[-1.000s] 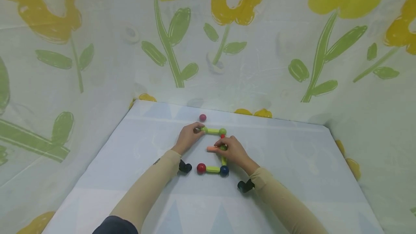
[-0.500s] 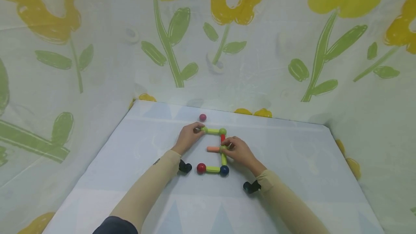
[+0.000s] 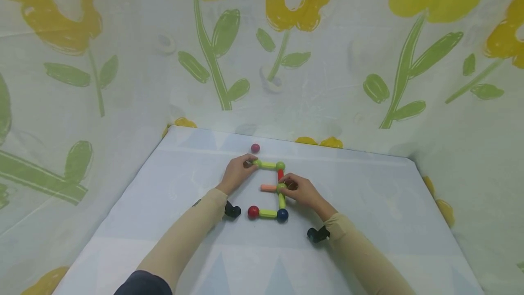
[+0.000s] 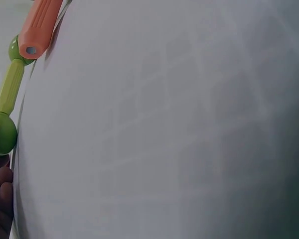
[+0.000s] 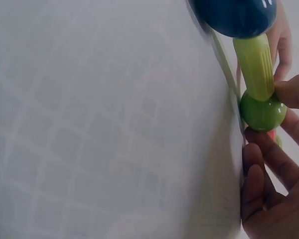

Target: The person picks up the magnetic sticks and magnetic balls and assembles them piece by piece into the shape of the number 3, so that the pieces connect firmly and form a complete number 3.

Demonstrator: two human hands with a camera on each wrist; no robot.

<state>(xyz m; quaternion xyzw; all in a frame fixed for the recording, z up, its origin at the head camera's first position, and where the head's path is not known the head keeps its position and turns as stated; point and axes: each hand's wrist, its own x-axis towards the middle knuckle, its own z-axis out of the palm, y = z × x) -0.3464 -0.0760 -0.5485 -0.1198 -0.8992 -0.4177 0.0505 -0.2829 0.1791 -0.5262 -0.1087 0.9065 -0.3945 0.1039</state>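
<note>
A chain of toy balls and grooved rods lies on the table. My left hand (image 3: 239,171) pinches the green ball (image 4: 5,132) at its far left end. From there a yellow-green rod (image 3: 269,165) leads to the corner green ball (image 3: 280,166), then a red rod (image 3: 280,176) comes down to the middle green ball (image 5: 261,114). My right hand (image 3: 304,190) has thumb and fingertips on that middle ball. An orange rod (image 3: 268,188) sticks out leftward from it. Nearer me, another yellow-green rod (image 5: 255,64) joins a blue ball (image 3: 283,215), linked by a third (image 3: 268,214) to a red ball (image 3: 254,212).
A loose pink ball (image 3: 255,148) sits beyond the left hand, toward the back edge. Flower-printed sheeting (image 3: 327,81) rises behind the pale table (image 3: 352,185) and along both sides. Dark wrist cameras (image 3: 317,235) jut inward from both wrists.
My right hand has let go of the orange rod and shifted slightly right, now on the middle green ball. More of the red rod shows. The left hand stays where it was.
</note>
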